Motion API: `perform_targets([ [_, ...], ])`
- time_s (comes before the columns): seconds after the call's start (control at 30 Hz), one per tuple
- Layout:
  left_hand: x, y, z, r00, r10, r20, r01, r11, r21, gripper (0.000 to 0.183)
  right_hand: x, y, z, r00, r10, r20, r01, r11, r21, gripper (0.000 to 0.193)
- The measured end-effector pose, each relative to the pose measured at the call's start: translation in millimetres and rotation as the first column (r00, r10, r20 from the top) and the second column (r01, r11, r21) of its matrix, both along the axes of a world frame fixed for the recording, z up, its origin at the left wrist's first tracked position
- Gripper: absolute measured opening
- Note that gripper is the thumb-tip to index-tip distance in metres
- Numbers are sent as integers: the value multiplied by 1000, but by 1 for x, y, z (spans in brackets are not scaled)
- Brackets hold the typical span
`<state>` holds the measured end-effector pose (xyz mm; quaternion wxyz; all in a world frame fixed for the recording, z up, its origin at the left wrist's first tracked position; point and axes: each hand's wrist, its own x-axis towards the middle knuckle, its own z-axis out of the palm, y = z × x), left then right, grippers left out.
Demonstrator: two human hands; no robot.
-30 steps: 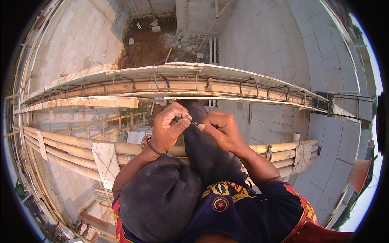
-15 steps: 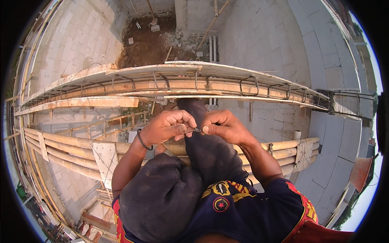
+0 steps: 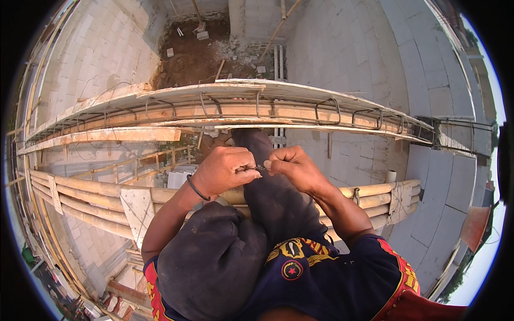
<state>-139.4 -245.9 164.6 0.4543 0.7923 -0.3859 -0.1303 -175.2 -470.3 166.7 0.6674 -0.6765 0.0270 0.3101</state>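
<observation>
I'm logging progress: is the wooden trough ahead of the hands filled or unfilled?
The wooden trough is unfilled along its middle: steel loops stand bare inside, with wood showing behind them. Its ends: cannot tell.

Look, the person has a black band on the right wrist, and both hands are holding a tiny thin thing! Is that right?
Not quite: the head view shows the black band on the wrist of the left hand, not the right. Yes, it and the right hand are holding a tiny thin thing.
</observation>
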Motion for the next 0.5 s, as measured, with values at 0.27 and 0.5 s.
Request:
perform_targets([
  [0.27,-16,-13,-18,768,183,614,-238,971,10,18,-1,1,3,986,-132,-105,145,981,130,21],
  [0.5,-4,1,-4,969,105,-222,-134,984,-121,31,-10,2,19,591,169,789,195,919,-343,10],
])
